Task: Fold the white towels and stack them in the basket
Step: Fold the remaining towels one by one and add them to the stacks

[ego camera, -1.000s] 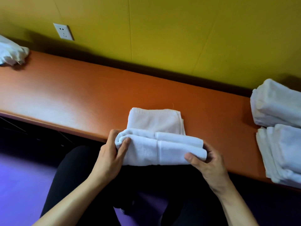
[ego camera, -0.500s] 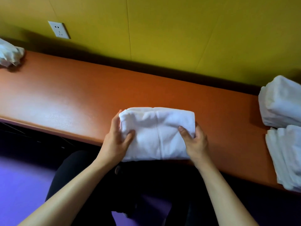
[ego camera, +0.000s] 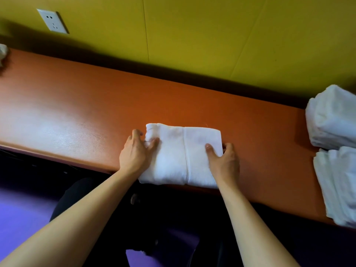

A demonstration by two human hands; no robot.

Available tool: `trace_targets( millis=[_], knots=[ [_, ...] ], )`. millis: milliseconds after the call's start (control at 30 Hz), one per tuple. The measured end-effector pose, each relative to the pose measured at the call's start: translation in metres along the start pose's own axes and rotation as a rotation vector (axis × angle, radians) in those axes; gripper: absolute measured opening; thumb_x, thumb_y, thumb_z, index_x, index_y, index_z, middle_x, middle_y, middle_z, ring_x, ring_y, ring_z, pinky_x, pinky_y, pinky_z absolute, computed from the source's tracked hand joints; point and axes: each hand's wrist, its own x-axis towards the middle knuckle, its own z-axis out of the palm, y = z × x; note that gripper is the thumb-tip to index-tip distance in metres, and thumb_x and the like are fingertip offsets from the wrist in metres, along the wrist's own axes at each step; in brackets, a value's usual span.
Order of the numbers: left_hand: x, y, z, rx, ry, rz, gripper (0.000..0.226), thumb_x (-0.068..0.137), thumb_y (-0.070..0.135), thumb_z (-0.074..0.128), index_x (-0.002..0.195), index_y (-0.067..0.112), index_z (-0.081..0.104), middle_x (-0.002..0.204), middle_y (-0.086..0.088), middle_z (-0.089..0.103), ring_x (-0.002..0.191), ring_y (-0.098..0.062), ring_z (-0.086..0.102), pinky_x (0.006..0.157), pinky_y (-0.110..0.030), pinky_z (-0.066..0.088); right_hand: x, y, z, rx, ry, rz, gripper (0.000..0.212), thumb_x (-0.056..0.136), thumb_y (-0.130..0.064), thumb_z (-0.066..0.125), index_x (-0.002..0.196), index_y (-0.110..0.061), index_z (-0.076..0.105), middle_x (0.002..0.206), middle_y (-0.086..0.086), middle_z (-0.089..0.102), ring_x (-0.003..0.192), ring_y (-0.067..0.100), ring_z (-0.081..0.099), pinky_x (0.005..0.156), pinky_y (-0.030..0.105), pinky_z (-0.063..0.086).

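From the head view, my left hand (ego camera: pixel 134 154) and right hand (ego camera: pixel 224 160) pinch the two sides of the folded towel (ego camera: pixel 181 155), thumbs on top and fingers wrapped round its edges, just as half a second ago. The towel lies flat at the near edge of the orange counter (ego camera: pixel 77 116), a second ago it was only half folded. Two stacks of folded towels (ego camera: pixel 335 151) sit well apart at the right.

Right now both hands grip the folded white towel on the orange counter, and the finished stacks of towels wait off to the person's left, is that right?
Nearly. The head view shows the stacks of folded towels on the person's right. The rest stands: the left hand and right hand grip the folded white towel on the orange counter.
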Motion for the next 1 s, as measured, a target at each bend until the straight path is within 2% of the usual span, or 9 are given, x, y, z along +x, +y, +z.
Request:
trace_targets(
  millis=[133, 267, 400, 500, 567, 667, 767, 867, 1000],
  knots=[
    [-0.013, -0.010, -0.010, -0.073, -0.078, -0.145, 0.057, 0.097, 0.064, 0.041, 0.116, 0.012, 0.054, 0.119, -0.013, 0.062, 0.114, -0.036, 0.056, 0.091, -0.042, 0.041, -0.006, 0.011, -0.009, -0.170, -0.006, 0.049, 0.058, 0.090, -0.070, 0.044, 0.111, -0.017, 0.054, 0.116, 0.013, 0.062, 0.110, 0.037, 0.057, 0.089, 0.042, 0.045],
    [-0.039, -0.012, -0.015, -0.151, -0.198, -0.206, 0.046, 0.090, 0.056, 0.052, 0.110, 0.015, 0.053, 0.113, -0.009, 0.061, 0.113, -0.031, 0.056, 0.090, -0.039, 0.043, -0.024, 0.020, -0.026, -0.218, -0.101, 0.206, 0.068, 0.088, -0.076, 0.039, 0.112, -0.014, 0.052, 0.115, 0.016, 0.062, 0.106, 0.039, 0.060, 0.088, 0.043, 0.050],
    [-0.049, -0.014, -0.015, -0.201, -0.233, -0.242, 0.071, 0.070, 0.069, 0.053, 0.112, 0.012, 0.059, 0.108, -0.011, 0.066, 0.104, -0.030, 0.062, 0.095, -0.049, 0.052, -0.043, 0.020, -0.029, 0.404, -0.132, 0.495, 0.075, 0.072, -0.062, 0.074, 0.119, -0.012, 0.046, 0.118, 0.005, 0.056, 0.095, 0.027, 0.062, 0.069, 0.049, 0.063],
    [-0.062, 0.004, -0.017, -0.302, -0.277, -0.277, 0.037, 0.087, 0.045, 0.064, 0.098, 0.010, 0.063, 0.096, -0.011, 0.070, 0.087, -0.027, 0.066, 0.082, -0.042, 0.056, -0.050, 0.027, -0.032, 0.787, -0.114, 0.679, 0.070, 0.066, -0.046, 0.084, 0.120, -0.014, 0.053, 0.114, 0.004, 0.065, 0.095, 0.021, 0.068, 0.075, 0.044, 0.062],
    [-0.072, 0.013, -0.015, -0.366, -0.328, -0.326, 0.021, 0.093, 0.026, 0.065, 0.090, 0.006, 0.066, 0.089, -0.014, 0.072, 0.076, -0.026, 0.067, 0.068, -0.035, 0.054, -0.051, 0.029, -0.038, 0.876, -0.213, 0.732, 0.054, 0.072, -0.044, 0.082, 0.116, -0.018, 0.064, 0.106, -0.001, 0.074, 0.092, 0.019, 0.071, 0.067, 0.035, 0.057],
    [-0.085, 0.024, -0.013, -0.380, -0.360, -0.376, 0.022, 0.088, 0.020, 0.068, 0.087, -0.002, 0.067, 0.081, -0.017, 0.071, 0.071, -0.031, 0.066, 0.064, -0.034, 0.050, -0.056, 0.025, -0.050, 0.925, -0.323, 0.764, 0.044, 0.074, -0.044, 0.080, 0.111, -0.023, 0.070, 0.102, -0.005, 0.077, 0.095, 0.017, 0.072, 0.069, 0.030, 0.052],
    [-0.097, 0.039, -0.013, -0.465, -0.365, -0.392, 0.035, 0.071, 0.023, 0.075, 0.092, -0.004, 0.066, 0.085, -0.023, 0.071, 0.077, -0.037, 0.068, 0.070, -0.042, 0.054, -0.061, 0.023, -0.067, 1.009, -0.319, 0.775, 0.038, 0.078, -0.028, 0.077, 0.114, -0.021, 0.069, 0.103, 0.000, 0.077, 0.094, 0.020, 0.072, 0.071, 0.033, 0.059],
    [-0.105, 0.051, -0.002, -0.515, -0.343, -0.333, 0.050, 0.053, 0.026, 0.068, 0.093, -0.003, 0.066, 0.090, -0.027, 0.072, 0.081, -0.040, 0.070, 0.076, -0.053, 0.057, -0.062, 0.025, -0.089, 1.108, -0.293, 0.736, 0.031, 0.083, -0.012, 0.069, 0.114, -0.017, 0.067, 0.108, 0.007, 0.076, 0.095, 0.024, 0.072, 0.072, 0.037, 0.060],
    [-0.119, 0.088, 0.001, -0.580, -0.361, -0.266, 0.048, 0.054, 0.022, 0.065, 0.093, -0.007, 0.064, 0.089, -0.032, 0.069, 0.072, -0.033, 0.065, 0.067, -0.044, 0.051, -0.054, 0.041, -0.125, 1.126, -0.250, 0.683, 0.031, 0.079, -0.006, 0.069, 0.109, -0.014, 0.068, 0.108, 0.010, 0.075, 0.099, 0.027, 0.071, 0.084, 0.047, 0.060]
  ],
)
